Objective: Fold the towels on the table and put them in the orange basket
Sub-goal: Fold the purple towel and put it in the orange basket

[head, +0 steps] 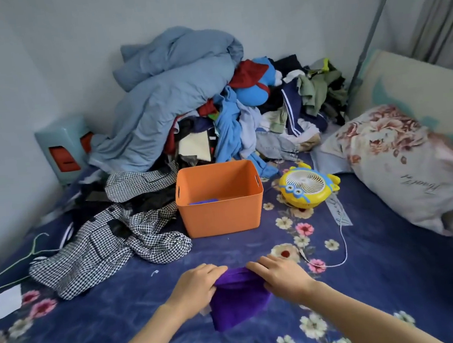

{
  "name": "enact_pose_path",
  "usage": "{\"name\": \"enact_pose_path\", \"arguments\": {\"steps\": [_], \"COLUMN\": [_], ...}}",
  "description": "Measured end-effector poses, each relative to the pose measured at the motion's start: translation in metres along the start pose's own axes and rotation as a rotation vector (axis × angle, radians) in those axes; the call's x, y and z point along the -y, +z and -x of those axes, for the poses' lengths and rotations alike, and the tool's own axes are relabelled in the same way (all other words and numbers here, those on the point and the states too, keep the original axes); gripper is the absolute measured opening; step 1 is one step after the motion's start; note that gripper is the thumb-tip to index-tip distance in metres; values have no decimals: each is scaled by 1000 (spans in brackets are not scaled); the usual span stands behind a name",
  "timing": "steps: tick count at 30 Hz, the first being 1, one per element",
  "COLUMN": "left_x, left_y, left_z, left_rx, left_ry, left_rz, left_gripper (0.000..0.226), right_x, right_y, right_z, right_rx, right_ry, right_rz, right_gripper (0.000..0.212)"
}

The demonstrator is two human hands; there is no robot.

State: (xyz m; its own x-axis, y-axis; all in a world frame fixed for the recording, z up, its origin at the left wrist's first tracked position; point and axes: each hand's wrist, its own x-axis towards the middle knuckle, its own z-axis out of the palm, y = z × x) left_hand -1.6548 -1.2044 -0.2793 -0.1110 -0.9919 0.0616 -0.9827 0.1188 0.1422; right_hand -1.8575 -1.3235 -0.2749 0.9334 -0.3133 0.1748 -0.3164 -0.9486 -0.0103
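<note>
A small purple towel (236, 304) lies folded on the dark blue flowered bed sheet (124, 327) near the front. My left hand (196, 287) grips its far left corner, and my right hand (281, 275) grips its far right corner. Both hands have fingers curled over the towel's far edge. Behind them stands the orange basket (221, 216), upright and open, with something blue (203, 201) lying in its bottom.
A black-and-white houndstooth garment (107, 243) sprawls left of the basket. A yellow cartoon fan (308, 188) with a white cord sits to its right. A big heap of clothes and a blue quilt (169, 105) fills the back. A flowered pillow (407, 165) lies at right.
</note>
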Motion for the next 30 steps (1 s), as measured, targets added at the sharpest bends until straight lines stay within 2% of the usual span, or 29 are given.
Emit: {"name": "enact_pose_path", "arguments": {"steps": [5,8,9,13,15,17,19,21,24,27,30], "left_x": [46,71,78,110,119,130,150,165,197,232,271], "left_y": [5,4,1,7,13,13,11,2,-13,-31,-36], "left_z": [-56,-88,-97,-127,-137,-145,-162,-180,-219,-262,-304], "left_rx": [-4,63,29,45,102,105,80,83,14,-97,-176], "left_ry": [-109,-231,-242,-213,-180,-139,-95,-41,7,40,46], "left_rz": [71,73,57,51,-36,-27,-17,-72,-119,-157,-158], "left_gripper": [56,52,52,63,53,45,55,73,82,82,72], "right_x": [-54,-88,-94,-129,-142,-151,-167,-181,-210,-232,-250], "right_y": [18,27,30,39,47,49,55,51,50,44,50], "right_z": [-61,-103,-113,-155,-167,-179,-197,-216,-250,-288,-325], "right_rx": [39,75,108,86,189,279,290,247,101,5,-55], "right_ry": [-1,-15,-24,-21,-13,5,11,18,16,102,223], "right_rz": [-86,-184,-213,-280,-359,-434,-443,-438,-389,-382,-420], "right_gripper": [55,59,61,57,54,53,51,50,47,42,45]}}
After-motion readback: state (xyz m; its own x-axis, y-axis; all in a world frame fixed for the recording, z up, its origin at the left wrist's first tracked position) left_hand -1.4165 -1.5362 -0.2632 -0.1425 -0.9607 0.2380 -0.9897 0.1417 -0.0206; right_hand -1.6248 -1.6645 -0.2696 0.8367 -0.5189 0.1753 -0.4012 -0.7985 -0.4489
